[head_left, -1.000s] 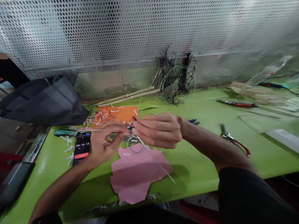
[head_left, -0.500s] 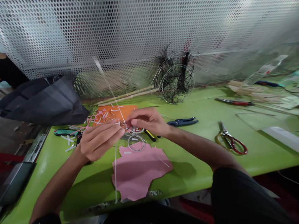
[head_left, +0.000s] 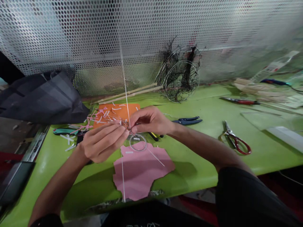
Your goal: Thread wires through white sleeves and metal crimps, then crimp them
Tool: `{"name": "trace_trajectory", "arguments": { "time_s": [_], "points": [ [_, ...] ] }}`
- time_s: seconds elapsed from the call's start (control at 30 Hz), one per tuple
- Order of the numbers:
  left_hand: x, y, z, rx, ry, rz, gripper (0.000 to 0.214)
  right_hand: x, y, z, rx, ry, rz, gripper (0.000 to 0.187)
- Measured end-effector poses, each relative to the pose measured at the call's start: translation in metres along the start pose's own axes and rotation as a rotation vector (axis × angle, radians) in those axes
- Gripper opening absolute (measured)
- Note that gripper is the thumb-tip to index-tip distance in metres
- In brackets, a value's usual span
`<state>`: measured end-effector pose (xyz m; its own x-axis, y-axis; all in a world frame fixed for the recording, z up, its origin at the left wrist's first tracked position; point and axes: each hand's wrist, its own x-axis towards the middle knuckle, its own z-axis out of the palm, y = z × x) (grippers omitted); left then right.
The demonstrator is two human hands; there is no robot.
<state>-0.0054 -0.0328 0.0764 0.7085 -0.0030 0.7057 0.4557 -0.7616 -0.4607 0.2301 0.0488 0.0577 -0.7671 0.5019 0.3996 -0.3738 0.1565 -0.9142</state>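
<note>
My left hand (head_left: pixel 104 140) is closed, its fingertips pinching a long thin white strip (head_left: pixel 124 75) that stands nearly upright above the hands. Below my fingers the strip runs down over the pink sheet to the table's front edge. My right hand (head_left: pixel 151 121) pinches close against the left fingertips, at the same spot on the strip. Fine wires show around the fingertips, too small to make out fully. Just under my hands a pale wire ring (head_left: pixel 138 142) lies over the top of the ragged pink sheet (head_left: pixel 142 173).
An orange sheet (head_left: pixel 132 108) with white scraps lies behind my hands. Blue-handled pliers (head_left: pixel 187 121), red-handled scissors (head_left: pixel 236 140) and red-handled pliers (head_left: pixel 241 101) lie rightward. Black netting on hoops (head_left: pixel 181 75) leans on the perforated screen (head_left: pixel 142 28). A dark bag (head_left: pixel 42 101) sits left.
The white strip has swung from a leftward tilt to nearly upright. My right hand has come in against the left fingertips, and the view has shifted slightly.
</note>
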Motion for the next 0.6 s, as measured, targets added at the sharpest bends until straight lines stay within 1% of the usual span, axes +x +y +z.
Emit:
{"name": "trace_trajectory", "arguments": {
  "time_s": [0.13,0.23,0.33,0.37,0.5,0.6],
  "points": [
    [0.002,-0.001,0.001,0.039,-0.009,0.046,0.019,0.000,-0.001,-0.003,-0.113,-0.023,0.012,0.012],
    [0.002,0.000,0.001,0.040,-0.013,0.031,0.019,0.000,-0.001,-0.003,-0.198,-0.032,-0.056,0.011],
    [-0.001,0.003,0.004,-0.014,-0.009,-0.063,0.019,-0.002,0.004,0.000,-0.304,0.010,-0.208,0.010],
    [-0.003,0.004,0.006,-0.039,0.009,-0.095,0.020,-0.003,0.006,0.001,-0.342,0.028,-0.271,0.010],
    [-0.006,0.010,0.019,-0.102,0.136,-0.184,0.026,-0.007,0.013,0.008,-0.448,0.083,-0.517,0.005],
    [-0.005,0.014,0.028,-0.142,0.212,-0.258,0.026,-0.009,0.014,0.010,-0.546,0.109,-0.656,0.011]
  ]
}}
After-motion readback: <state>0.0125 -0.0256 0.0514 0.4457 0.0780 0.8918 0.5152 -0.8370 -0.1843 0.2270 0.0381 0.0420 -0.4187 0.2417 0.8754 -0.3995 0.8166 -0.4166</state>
